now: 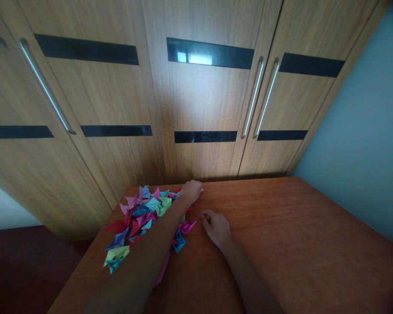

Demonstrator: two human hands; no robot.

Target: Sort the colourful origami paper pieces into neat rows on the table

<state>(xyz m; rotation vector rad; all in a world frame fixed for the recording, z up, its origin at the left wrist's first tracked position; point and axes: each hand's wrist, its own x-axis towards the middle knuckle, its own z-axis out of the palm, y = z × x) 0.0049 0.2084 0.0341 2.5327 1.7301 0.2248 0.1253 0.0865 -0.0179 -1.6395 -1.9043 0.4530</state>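
Left hand [190, 192] closed on pink paper piece [201, 189] beside origami pile [140, 216]; right hand [216, 227] loosely curled, empty, on table [298, 244].

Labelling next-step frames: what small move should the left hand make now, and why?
Probably draw the left hand back toward the body: it is closed at the far edge of the folded paper pieces with a pink bit showing, while the right hand rests on the table.

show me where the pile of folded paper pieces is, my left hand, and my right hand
pile of folded paper pieces [140, 216]: head view, on coloured pieces mid-pile.
left hand [191, 191]: head view, on the back of the hand, at the pile's far edge.
right hand [218, 227]: head view, on the back of the hand.
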